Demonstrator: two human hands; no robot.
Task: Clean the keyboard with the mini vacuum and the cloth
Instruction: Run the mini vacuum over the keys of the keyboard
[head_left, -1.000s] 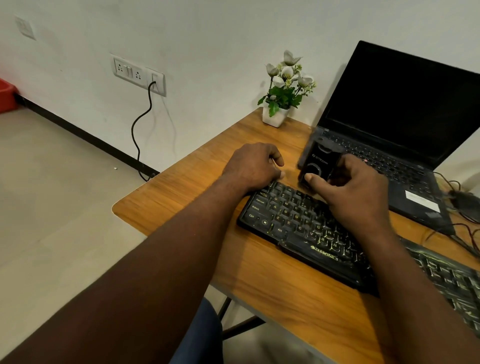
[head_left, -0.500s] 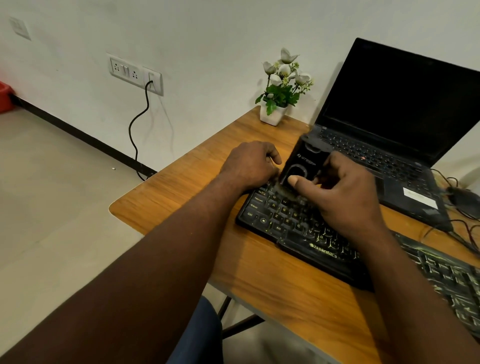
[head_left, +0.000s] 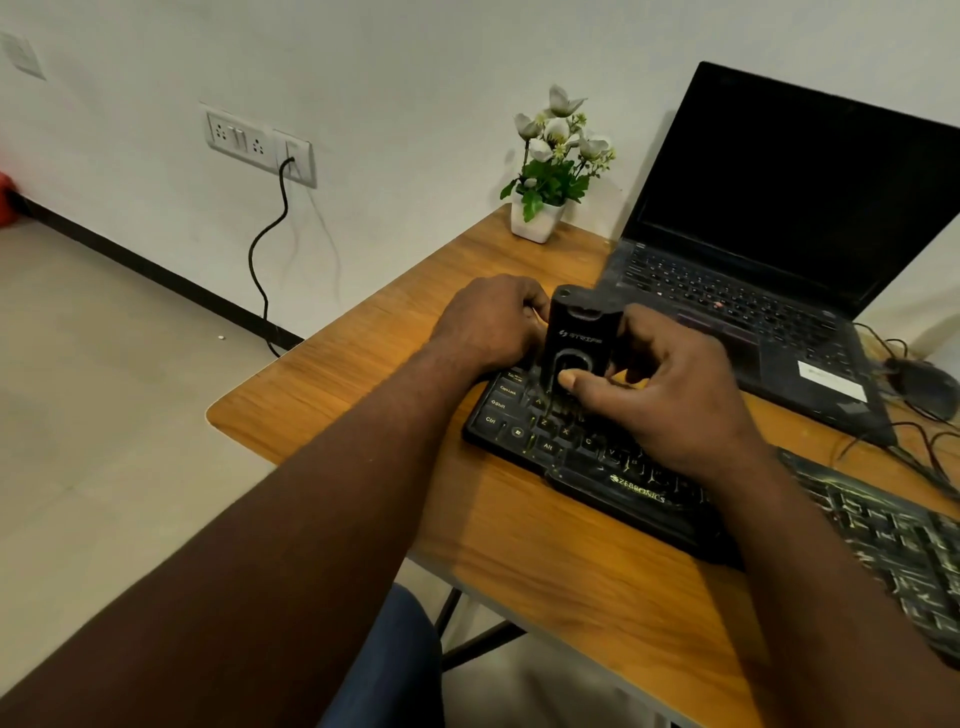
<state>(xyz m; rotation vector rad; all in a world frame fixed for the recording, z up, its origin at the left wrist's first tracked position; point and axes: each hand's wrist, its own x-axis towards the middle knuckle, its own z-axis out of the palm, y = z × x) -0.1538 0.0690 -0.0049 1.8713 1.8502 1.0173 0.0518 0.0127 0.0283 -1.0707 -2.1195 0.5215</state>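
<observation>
Right hand (head_left: 670, 395) grips the small black plastic mini vacuum (head_left: 576, 338), upright, thumb on its front oval. Nozzle is down on the keys at the 9 o'clock end of the black rectangular keyboard (head_left: 639, 488), which lies on the wooden table (head_left: 363, 384). Left hand (head_left: 488, 322) sits at the vacuum's 9 o'clock, fingers curled at the keyboard corner; can't tell if it holds anything. Open black laptop (head_left: 779, 208) at the keyboard's 1 o'clock.

Single head-worn wide-angle view, forward and down, close above keyboard (head_left: 639, 491) on wooden desk (head_left: 571, 577)
</observation>
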